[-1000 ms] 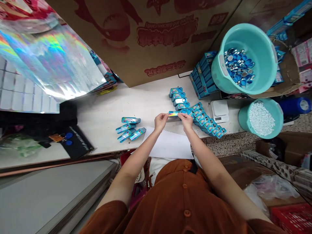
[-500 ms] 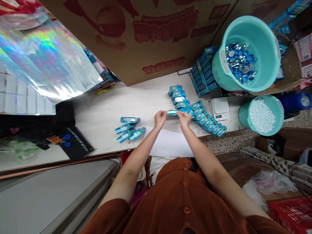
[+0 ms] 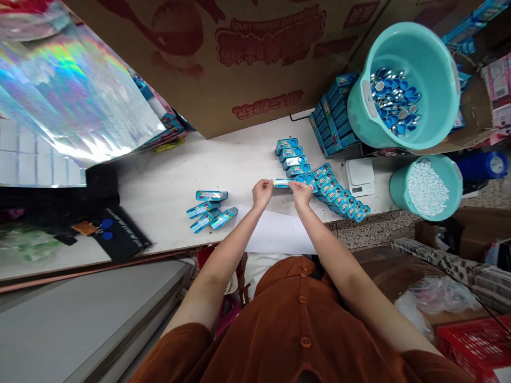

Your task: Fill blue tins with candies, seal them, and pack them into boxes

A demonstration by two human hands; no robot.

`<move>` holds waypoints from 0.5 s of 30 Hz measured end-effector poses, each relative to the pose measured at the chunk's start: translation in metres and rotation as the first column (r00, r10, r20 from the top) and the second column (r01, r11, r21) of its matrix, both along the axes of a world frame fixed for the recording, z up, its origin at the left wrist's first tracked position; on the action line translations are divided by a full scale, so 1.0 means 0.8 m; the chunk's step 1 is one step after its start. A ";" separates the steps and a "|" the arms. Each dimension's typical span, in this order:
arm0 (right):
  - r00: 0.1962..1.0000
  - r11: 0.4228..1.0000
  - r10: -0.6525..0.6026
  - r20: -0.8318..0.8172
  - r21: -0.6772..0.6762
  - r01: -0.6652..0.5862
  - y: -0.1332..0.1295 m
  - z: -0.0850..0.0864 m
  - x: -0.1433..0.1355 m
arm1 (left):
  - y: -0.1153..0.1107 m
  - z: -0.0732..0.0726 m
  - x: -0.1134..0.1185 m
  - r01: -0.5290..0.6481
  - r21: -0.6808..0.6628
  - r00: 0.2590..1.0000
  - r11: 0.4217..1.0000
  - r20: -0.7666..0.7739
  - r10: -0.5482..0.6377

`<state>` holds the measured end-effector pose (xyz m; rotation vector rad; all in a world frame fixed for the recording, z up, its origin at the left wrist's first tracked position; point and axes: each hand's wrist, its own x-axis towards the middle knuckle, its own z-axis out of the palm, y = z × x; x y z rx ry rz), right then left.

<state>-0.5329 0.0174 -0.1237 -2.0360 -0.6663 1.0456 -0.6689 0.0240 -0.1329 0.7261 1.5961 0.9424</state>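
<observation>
At the white surface (image 3: 239,154), I see left hand (image 3: 262,195) and right hand (image 3: 302,194) pinching one blue container (image 3: 281,183), fingers closed on its ends. White paper (image 3: 279,234) lies nearby.

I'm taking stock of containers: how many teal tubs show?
2: the larger tub, upper right, holding blue-and-silver pieces, and the smaller tub, below it in the picture, holding white pieces.

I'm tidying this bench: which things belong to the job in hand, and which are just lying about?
Likely part of the job:
blue container with shiny strip, held by left hand and right hand
lined-up blue containers
four grouped blue containers

Probably just lying about:
black pouch
blue fobs
green-tinged plastic
</observation>
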 end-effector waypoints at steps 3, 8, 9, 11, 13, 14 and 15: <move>1.000 1.000 0.014 0.015 -0.001 -0.014 0.000 -0.002 0.000 | -0.001 -0.001 0.002 -0.018 0.007 1.000 1.000 -0.002 0.018; 0.999 0.999 0.025 0.041 -0.029 -0.023 0.001 -0.003 -0.001 | -0.003 -0.001 0.003 -0.027 0.005 1.000 1.000 -0.010 0.027; 0.998 0.999 0.030 0.051 -0.040 -0.028 0.001 -0.004 -0.001 | -0.003 -0.001 0.003 -0.029 0.004 0.999 1.000 -0.015 0.029; 0.996 0.997 0.047 0.076 -0.065 -0.042 0.002 -0.003 -0.001 | -0.002 -0.002 0.003 -0.031 0.003 0.999 1.000 -0.025 0.031; 0.991 0.993 0.072 0.117 -0.098 -0.061 0.003 -0.002 -0.001 | -0.002 -0.003 0.003 -0.034 -0.005 0.999 0.999 -0.035 0.034; 0.987 0.991 0.083 0.139 -0.114 -0.068 0.003 -0.001 -0.002 | -0.001 -0.004 0.004 -0.036 -0.013 0.999 0.999 -0.036 0.035; 0.983 0.989 0.091 0.158 -0.129 -0.071 0.004 0.001 -0.002 | -0.001 -0.005 0.005 -0.037 -0.025 0.999 0.999 -0.032 0.037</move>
